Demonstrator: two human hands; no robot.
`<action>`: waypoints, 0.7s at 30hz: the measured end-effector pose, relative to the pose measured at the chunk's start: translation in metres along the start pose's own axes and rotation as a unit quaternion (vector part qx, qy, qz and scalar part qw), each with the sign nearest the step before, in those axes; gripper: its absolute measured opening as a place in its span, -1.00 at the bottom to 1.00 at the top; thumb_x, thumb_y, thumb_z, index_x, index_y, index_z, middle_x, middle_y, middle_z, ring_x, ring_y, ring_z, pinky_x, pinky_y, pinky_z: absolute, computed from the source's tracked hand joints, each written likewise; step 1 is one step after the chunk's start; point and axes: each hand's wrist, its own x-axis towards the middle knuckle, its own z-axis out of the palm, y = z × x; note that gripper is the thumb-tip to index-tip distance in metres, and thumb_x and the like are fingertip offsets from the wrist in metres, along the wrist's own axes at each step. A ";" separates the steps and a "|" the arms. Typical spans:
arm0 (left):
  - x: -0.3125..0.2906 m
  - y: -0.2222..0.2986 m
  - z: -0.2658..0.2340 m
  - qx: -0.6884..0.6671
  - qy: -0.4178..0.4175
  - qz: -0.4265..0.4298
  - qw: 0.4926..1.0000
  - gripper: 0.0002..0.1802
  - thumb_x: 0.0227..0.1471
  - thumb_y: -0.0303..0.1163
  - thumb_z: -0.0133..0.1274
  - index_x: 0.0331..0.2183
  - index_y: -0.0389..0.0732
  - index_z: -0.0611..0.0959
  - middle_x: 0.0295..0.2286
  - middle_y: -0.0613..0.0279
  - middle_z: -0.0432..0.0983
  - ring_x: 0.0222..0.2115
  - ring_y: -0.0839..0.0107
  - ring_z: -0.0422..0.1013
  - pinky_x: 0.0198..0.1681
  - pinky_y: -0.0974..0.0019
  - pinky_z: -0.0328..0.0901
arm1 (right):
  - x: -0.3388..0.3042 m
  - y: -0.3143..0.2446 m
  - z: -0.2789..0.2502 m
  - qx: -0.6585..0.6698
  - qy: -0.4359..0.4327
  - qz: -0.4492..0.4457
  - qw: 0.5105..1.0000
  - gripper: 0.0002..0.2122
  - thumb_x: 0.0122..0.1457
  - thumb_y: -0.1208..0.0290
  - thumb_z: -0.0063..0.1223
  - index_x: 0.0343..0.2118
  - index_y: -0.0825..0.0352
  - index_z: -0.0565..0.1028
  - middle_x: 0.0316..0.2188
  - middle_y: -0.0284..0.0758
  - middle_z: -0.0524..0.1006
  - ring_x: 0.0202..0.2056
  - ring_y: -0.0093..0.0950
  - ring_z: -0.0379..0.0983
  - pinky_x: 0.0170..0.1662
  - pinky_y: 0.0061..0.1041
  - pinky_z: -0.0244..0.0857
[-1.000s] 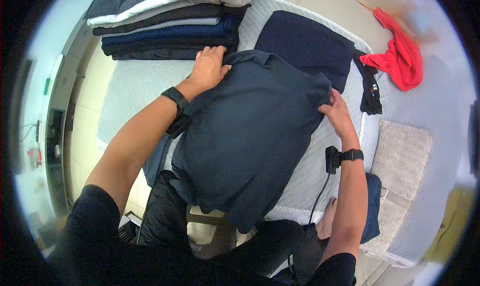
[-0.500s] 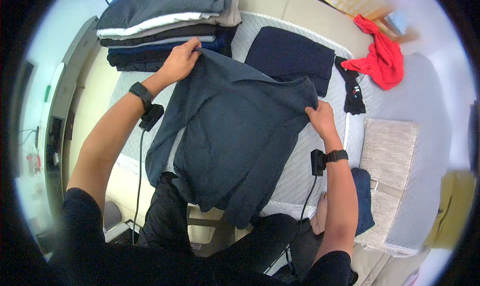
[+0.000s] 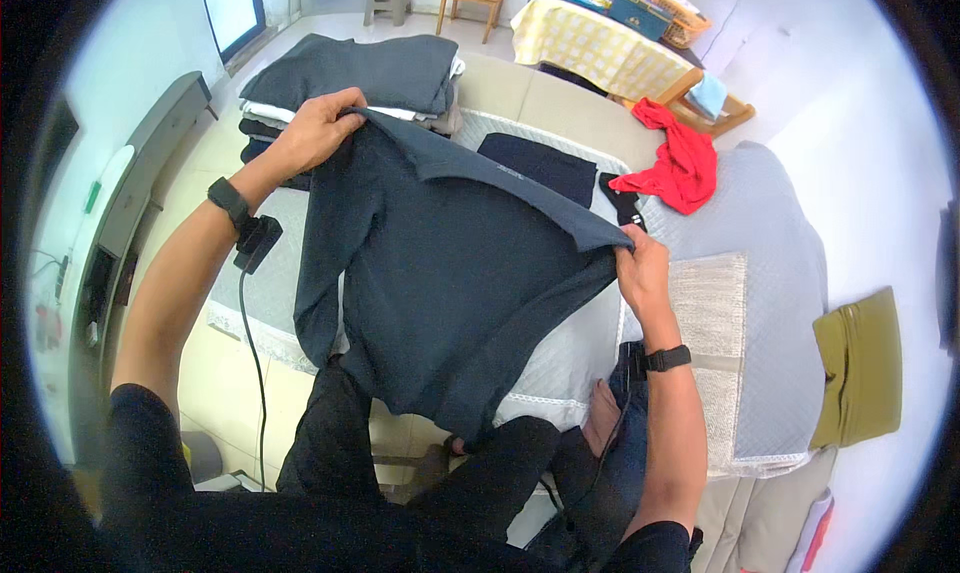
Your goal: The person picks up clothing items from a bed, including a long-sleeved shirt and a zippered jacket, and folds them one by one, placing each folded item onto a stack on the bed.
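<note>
A dark blue-grey long-sleeved top (image 3: 450,273) is stretched between my two hands, hanging down toward my lap. My left hand (image 3: 325,128) pinches its upper left corner, close to the stack of folded clothes. At the upper right corner my right hand (image 3: 643,271) grips the cloth with its fingers closed. The upper edge of the top runs taut and slants down from left to right. One sleeve drops along the left side. Both wrists carry black straps with small dark boxes and cables.
Folded clothes (image 3: 350,73) form a tall stack at the far left. Beyond the top lie a folded navy garment (image 3: 535,165), a black piece of cloth (image 3: 622,201) and a red garment (image 3: 680,163). Right of them are a beige woven cushion (image 3: 705,303) and an olive cushion (image 3: 860,368).
The view has tilted up, so a chair, a stool and a covered table now show at the back. Both hands still hold the top, and its upper edge is pulled straighter.
</note>
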 end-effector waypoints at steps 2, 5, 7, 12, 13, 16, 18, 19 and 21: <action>-0.012 0.011 -0.024 -0.066 -0.017 -0.032 0.997 -0.84 0.24 -0.39 -0.02 -0.24 -0.31 0.47 -0.41 0.11 0.43 -0.31 0.37 0.36 -0.14 0.25 0.28 | -0.010 -0.022 -0.017 0.007 -0.015 0.045 0.999 -0.86 0.18 0.56 0.00 -0.26 0.42 0.58 -0.40 0.06 0.58 -0.31 0.01 0.58 -0.23 -0.22 0.41; -0.031 0.033 -0.051 -0.061 0.009 -0.005 0.998 -0.80 0.25 -0.34 -0.01 -0.27 -0.31 0.49 -0.43 0.18 0.42 -0.31 0.44 0.34 -0.14 0.28 0.27 | -0.022 -0.066 -0.055 0.020 -0.004 0.027 0.999 -0.86 0.19 0.54 0.02 -0.26 0.40 0.59 -0.43 0.05 0.57 -0.35 -0.03 0.57 -0.26 -0.24 0.40; -0.042 0.059 -0.073 -0.030 0.003 -0.001 1.000 -0.77 0.28 -0.31 -0.01 -0.30 -0.31 0.51 -0.46 0.20 0.43 -0.34 0.44 0.36 -0.17 0.25 0.31 | -0.027 -0.074 -0.080 -0.015 -0.015 0.021 1.000 -0.85 0.20 0.53 0.04 -0.23 0.39 0.60 -0.46 -0.01 0.58 -0.42 -0.15 0.57 -0.29 -0.30 0.38; -0.073 0.080 -0.122 0.001 0.049 0.054 0.997 -0.69 0.35 -0.25 0.00 -0.11 -0.28 0.68 -0.35 0.26 0.62 -0.33 0.49 0.50 -0.14 0.37 0.39 | -0.046 -0.135 -0.140 0.027 -0.027 0.032 0.999 -0.85 0.24 0.54 0.03 -0.20 0.38 0.60 -0.57 -0.24 0.52 -0.49 -0.49 0.48 -0.36 -0.41 0.36; -0.077 0.080 -0.129 -0.029 0.062 0.077 0.995 -0.69 0.35 -0.25 0.00 -0.12 -0.28 0.68 -0.36 0.28 0.62 -0.34 0.49 0.50 -0.15 0.35 0.40 | -0.048 -0.149 -0.148 0.042 -0.036 0.065 0.996 -0.85 0.24 0.56 0.02 -0.21 0.38 0.61 -0.56 -0.27 0.52 -0.50 -0.50 0.47 -0.37 -0.44 0.35; -0.090 0.087 -0.146 -0.041 0.092 0.123 0.987 -0.69 0.36 -0.24 0.00 -0.12 -0.27 0.69 -0.38 0.31 0.63 -0.36 0.46 0.51 -0.16 0.33 0.41 | -0.055 -0.173 -0.167 0.054 -0.044 0.112 0.991 -0.84 0.24 0.58 0.00 -0.20 0.37 0.61 -0.57 -0.36 0.52 -0.51 -0.55 0.47 -0.40 -0.48 0.36; -0.102 0.092 -0.153 -0.025 0.127 0.123 0.984 -0.69 0.35 -0.23 0.01 -0.12 -0.26 0.69 -0.39 0.27 0.63 -0.37 0.43 0.51 -0.17 0.31 0.41 | -0.062 -0.178 -0.172 0.072 0.018 0.015 0.997 -0.82 0.22 0.59 0.00 -0.18 0.36 0.62 -0.57 -0.25 0.55 -0.50 -0.47 0.52 -0.37 -0.42 0.39; -0.106 0.093 -0.157 -0.027 0.130 0.123 0.983 -0.69 0.35 -0.23 0.01 -0.12 -0.26 0.69 -0.39 0.27 0.63 -0.37 0.43 0.51 -0.17 0.31 0.41 | -0.064 -0.181 -0.174 0.069 0.019 0.013 0.997 -0.82 0.22 0.59 0.00 -0.18 0.36 0.62 -0.57 -0.25 0.55 -0.50 -0.47 0.52 -0.37 -0.42 0.39; -0.110 0.094 -0.164 0.044 0.127 0.147 0.980 -0.71 0.33 -0.25 0.03 -0.11 -0.24 0.69 -0.40 0.17 0.63 -0.38 0.37 0.52 -0.19 0.27 0.41 | -0.064 -0.189 -0.178 -0.105 -0.031 -0.048 0.993 -0.81 0.20 0.59 0.02 -0.18 0.36 0.63 -0.51 -0.11 0.58 -0.48 -0.37 0.55 -0.32 -0.40 0.39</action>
